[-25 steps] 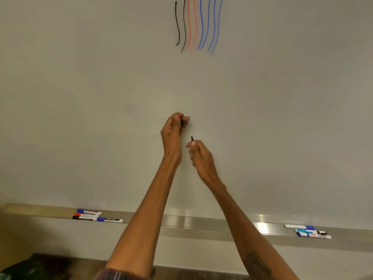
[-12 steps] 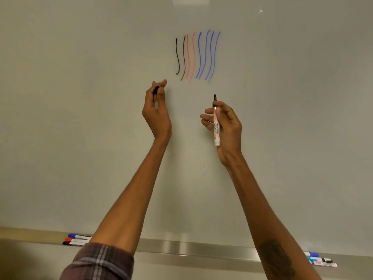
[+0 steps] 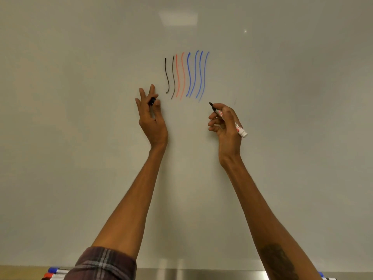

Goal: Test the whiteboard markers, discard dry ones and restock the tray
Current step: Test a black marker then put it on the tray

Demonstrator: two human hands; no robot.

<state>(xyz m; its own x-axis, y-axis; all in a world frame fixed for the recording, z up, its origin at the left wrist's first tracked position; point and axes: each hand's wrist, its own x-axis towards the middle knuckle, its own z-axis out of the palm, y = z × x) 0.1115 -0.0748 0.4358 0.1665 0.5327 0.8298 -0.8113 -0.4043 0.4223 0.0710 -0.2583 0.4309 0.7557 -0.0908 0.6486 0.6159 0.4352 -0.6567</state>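
Marker [image 3: 240, 130]: white barrel with red print, black nib bare; long axis slanted, nib up-left toward the strokes [image 3: 186, 75], blunt end down-right.
Position: held before the whiteboard [image 3: 80, 98], just below and right of the blue strokes; whether the nib touches the board cannot be told.
Right hand [image 3: 227, 128]: fingers [image 3: 214, 118] curled round the barrel.
Left hand [image 3: 151, 120]: thumb and one finger pinch the black cap [image 3: 151, 101]; the other fingers spread upward.
Tray [image 3: 201, 274]: capped markers [image 3: 54, 272] at its left end.
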